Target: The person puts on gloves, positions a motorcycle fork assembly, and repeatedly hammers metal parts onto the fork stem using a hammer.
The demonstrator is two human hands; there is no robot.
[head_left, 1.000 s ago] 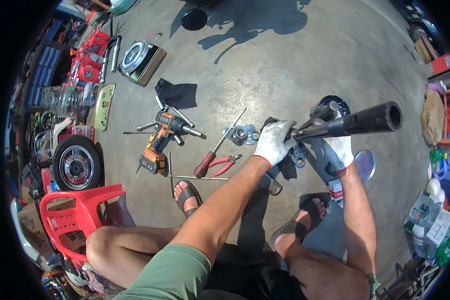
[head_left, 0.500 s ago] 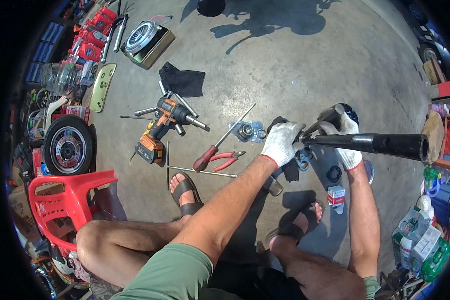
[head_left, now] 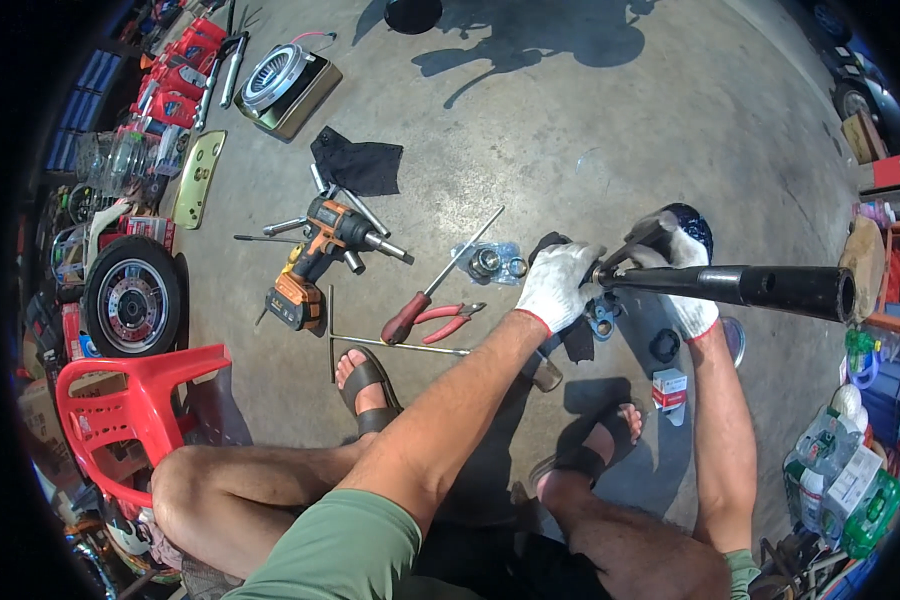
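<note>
- Our gloved left hand (head_left: 560,283) is clenched on the near end of the black tube (head_left: 740,285); our right hand (head_left: 682,280) grasps it just beside.
- Since a second ago the tube has swung down to near level, its open end pointing right, away from our grip.
- Left of our grip on the floor (head_left: 590,130): bearings (head_left: 490,262), pliers (head_left: 448,320), screwdriver (head_left: 410,315), drill (head_left: 320,255).

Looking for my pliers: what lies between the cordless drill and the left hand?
In the head view, a red-handled screwdriver and red-handled pliers lie between the cordless drill and the left hand.
</note>
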